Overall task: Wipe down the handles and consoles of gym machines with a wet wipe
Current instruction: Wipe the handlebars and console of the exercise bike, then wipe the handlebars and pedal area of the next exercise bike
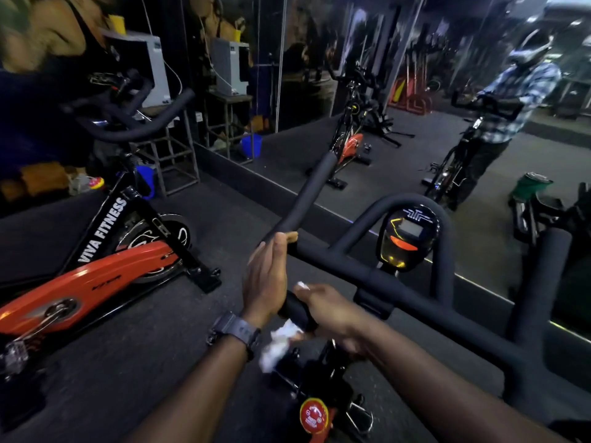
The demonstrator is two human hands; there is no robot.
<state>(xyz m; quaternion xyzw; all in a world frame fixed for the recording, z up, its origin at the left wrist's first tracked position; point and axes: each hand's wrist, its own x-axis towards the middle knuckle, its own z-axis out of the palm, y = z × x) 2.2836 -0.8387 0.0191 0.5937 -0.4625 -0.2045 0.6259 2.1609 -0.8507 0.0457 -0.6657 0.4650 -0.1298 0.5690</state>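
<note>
A wall mirror (399,123) runs along the far side of the black floor, beyond the handlebar (412,298) of the spin bike the person stands at; in it a figure in a checked shirt shows at a bike. Left of the handlebar stands a second spin bike (105,270), orange and black, with VIVA FITNESS lettered on its frame. Farther back beyond that bike, a metal stand carries a grey box, and a blue bucket (251,145) sits on the floor beside the stand.

The handlebar is matte black and padded, with a long left horn rising away toward the mirror and a loop at its centre. Inside that loop sits the console (406,238), a dark oval with a small grey screen and orange markings.

The left hand (267,279), a dark watch on its wrist, lies flat against the near left end of the handlebar, fingers straight and pressed together, fingertips reaching the base of the horn. The right hand (332,311) is just beside it, fingers curled over the bar's stubby end, gripping the white wet wipe (281,343) against the padding; the wipe bunches and hangs below the bar between the two wrists. Below the handlebar, near the bottom edge, is a red round knob (314,415).
</note>
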